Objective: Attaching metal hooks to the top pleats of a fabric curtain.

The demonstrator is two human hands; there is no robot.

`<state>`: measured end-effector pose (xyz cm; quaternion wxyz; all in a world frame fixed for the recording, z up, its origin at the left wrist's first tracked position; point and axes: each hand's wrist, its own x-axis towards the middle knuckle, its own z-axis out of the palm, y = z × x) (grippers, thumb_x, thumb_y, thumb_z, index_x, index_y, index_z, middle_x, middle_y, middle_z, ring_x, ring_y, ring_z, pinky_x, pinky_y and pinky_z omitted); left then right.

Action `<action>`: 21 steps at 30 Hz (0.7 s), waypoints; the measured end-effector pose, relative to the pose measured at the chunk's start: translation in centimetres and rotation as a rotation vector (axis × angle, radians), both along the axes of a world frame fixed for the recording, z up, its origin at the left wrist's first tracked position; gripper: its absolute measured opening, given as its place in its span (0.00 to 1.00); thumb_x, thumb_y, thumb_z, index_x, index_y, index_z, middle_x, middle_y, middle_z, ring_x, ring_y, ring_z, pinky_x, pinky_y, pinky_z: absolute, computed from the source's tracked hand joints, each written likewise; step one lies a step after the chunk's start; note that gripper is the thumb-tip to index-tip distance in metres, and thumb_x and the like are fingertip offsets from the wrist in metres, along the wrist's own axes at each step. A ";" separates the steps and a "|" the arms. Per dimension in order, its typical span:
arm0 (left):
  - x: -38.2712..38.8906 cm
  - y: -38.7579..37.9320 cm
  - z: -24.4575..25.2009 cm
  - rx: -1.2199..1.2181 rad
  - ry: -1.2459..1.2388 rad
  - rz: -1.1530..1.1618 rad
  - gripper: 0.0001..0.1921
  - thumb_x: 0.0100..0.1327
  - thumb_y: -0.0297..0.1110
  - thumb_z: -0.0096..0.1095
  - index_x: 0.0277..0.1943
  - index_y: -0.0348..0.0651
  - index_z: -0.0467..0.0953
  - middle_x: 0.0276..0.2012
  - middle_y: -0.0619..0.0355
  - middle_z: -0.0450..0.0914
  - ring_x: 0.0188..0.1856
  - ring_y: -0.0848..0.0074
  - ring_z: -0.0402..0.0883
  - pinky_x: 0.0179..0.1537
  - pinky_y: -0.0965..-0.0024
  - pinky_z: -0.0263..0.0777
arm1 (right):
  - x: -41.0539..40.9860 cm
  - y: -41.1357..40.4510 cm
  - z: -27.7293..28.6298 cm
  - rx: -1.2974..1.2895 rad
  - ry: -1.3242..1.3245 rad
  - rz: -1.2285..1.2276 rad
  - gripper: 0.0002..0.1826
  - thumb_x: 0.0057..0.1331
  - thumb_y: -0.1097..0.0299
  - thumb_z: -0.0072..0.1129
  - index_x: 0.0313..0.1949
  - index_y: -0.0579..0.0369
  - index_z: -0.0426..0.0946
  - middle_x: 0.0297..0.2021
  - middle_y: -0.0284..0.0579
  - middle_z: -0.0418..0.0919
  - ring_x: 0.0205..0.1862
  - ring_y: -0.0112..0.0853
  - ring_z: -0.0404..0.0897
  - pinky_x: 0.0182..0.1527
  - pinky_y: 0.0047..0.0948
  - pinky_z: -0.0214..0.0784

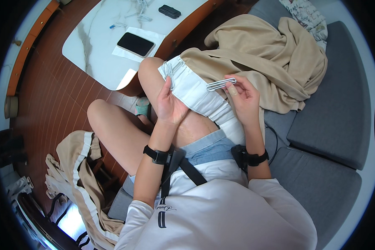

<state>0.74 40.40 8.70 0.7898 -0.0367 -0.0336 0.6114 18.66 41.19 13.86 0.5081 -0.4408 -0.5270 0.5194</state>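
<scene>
A white curtain heading tape (195, 95) on a beige curtain (268, 59) lies over my right thigh. My left hand (172, 107) is palm up at the tape's far end, thumb on top and fingers hidden beneath it. White wire curtain hooks (170, 75) stand by that thumb, at the corner of the tape; how they sit in it is unclear. Just above the tape's right edge, my right hand (245, 97) pinches a four-prong metal curtain hook (217, 84) between thumb and fingers. The hook points left and is apart from the tape.
On the marble-look table (93, 62) are a phone (136, 44) on white paper, loose hooks (142, 15) and a black case (169, 11). Another beige curtain (81, 175) with white tape hangs at the left. A dark cable (275, 137) runs across the grey sofa (328, 125).
</scene>
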 end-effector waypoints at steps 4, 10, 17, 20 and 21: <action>-0.1 0.0 -0.2 0.006 -0.018 0.001 0.23 0.67 0.41 0.35 0.59 0.35 0.56 0.59 0.50 0.60 0.62 0.61 0.57 0.62 0.55 0.45 | 0.0 0.1 -0.3 -0.003 0.019 -0.002 0.11 0.59 0.80 0.51 0.42 0.68 0.69 0.38 0.44 0.74 0.39 0.24 0.74 0.44 0.19 0.67; 0.1 0.2 0.0 0.023 -0.033 -0.004 0.23 0.67 0.41 0.34 0.59 0.35 0.56 0.59 0.50 0.60 0.61 0.61 0.57 0.62 0.55 0.46 | -1.0 -0.5 -0.9 -0.058 0.070 -0.006 0.10 0.59 0.79 0.51 0.41 0.68 0.70 0.35 0.44 0.75 0.36 0.25 0.75 0.43 0.20 0.67; 0.1 0.0 0.0 -0.015 -0.010 -0.001 0.23 0.67 0.42 0.34 0.59 0.36 0.56 0.59 0.51 0.59 0.62 0.62 0.56 0.63 0.57 0.45 | -1.0 -0.1 -1.2 0.052 0.062 -0.054 0.09 0.60 0.79 0.50 0.41 0.66 0.68 0.34 0.42 0.74 0.35 0.22 0.73 0.39 0.18 0.67; 0.1 0.0 0.2 -0.033 0.006 -0.001 0.24 0.66 0.43 0.34 0.59 0.36 0.55 0.60 0.51 0.59 0.62 0.62 0.56 0.63 0.57 0.44 | -0.4 0.1 -1.2 0.059 0.054 -0.071 0.10 0.60 0.79 0.49 0.42 0.64 0.67 0.35 0.41 0.73 0.36 0.22 0.73 0.40 0.18 0.66; 0.1 -0.1 0.3 -0.055 0.022 -0.004 0.24 0.66 0.43 0.34 0.60 0.36 0.55 0.60 0.51 0.59 0.62 0.62 0.55 0.63 0.57 0.44 | -0.3 0.1 -1.4 0.059 0.053 -0.072 0.10 0.60 0.79 0.49 0.42 0.64 0.67 0.35 0.41 0.73 0.36 0.22 0.73 0.40 0.18 0.66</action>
